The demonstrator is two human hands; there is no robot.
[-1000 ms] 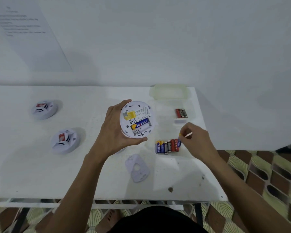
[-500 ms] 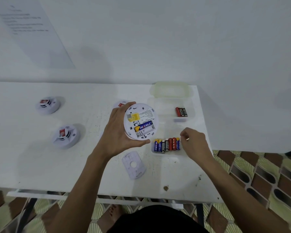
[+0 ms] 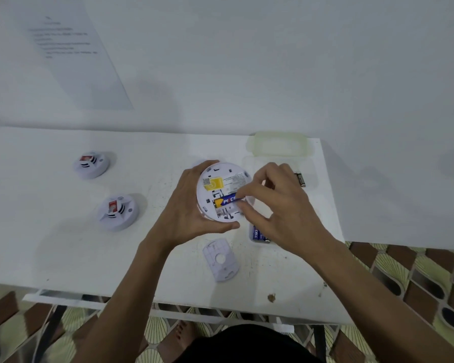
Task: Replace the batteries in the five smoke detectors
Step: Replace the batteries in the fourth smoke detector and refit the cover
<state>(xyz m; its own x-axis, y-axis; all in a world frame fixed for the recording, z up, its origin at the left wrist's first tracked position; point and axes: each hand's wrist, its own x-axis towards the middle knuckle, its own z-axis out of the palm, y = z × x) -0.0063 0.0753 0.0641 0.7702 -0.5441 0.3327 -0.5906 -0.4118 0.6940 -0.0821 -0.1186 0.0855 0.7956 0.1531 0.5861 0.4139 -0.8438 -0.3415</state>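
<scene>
My left hand (image 3: 184, 205) grips a round white smoke detector (image 3: 222, 179) above the table, with its back facing me. A blue battery (image 3: 224, 202) lies in its open compartment, and the slot below it looks empty. My right hand (image 3: 281, 205) reaches over from the right, with thumb and forefinger pinching the right end of that battery. The detector's white cover plate (image 3: 220, 259) lies flat on the table just below. Spare blue batteries (image 3: 258, 234) show under my right wrist inside a clear tray.
Two more smoke detectors (image 3: 91, 165) (image 3: 118, 212) sit on the left of the white table (image 3: 50, 244). A clear lid (image 3: 279, 146) lies at the back right, with dark batteries (image 3: 300, 179) in front of it. The table's right edge is close by.
My right hand has left the row of batteries in the tray and moved up and left onto the detector's battery compartment. My left hand keeps holding the detector.
</scene>
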